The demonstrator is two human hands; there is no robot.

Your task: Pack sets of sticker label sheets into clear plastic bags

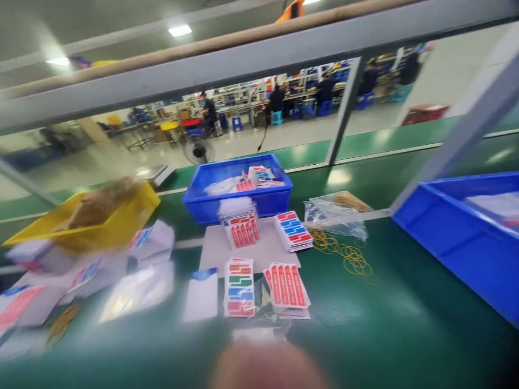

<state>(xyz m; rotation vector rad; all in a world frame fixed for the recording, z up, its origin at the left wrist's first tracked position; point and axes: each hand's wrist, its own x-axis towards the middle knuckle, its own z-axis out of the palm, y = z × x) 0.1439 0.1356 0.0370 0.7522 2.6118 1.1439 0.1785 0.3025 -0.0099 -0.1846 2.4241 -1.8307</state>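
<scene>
A blurred skin-coloured shape (267,370) fills the bottom edge at the middle. It looks like part of one of my hands, very close to the camera. I cannot tell which hand it is or whether it holds anything. Just beyond it on the green table (405,324) lie stacks of label cards: a multicoloured stack (239,286), a red stack (287,287), a white card (201,294). Farther back, a red pack (242,229) and a red-and-blue stack (293,230) rest on a grey sheet (219,246).
A blue bin (239,186) with packets stands behind the cards. Another blue bin (462,232) is at the right, and a yellow bin (89,216) at the left. Loose rubber bands (348,254) and a clear bag (338,213) lie right of the cards. Blurred packets (81,275) cover the left. Grey frame posts (346,108) rise behind.
</scene>
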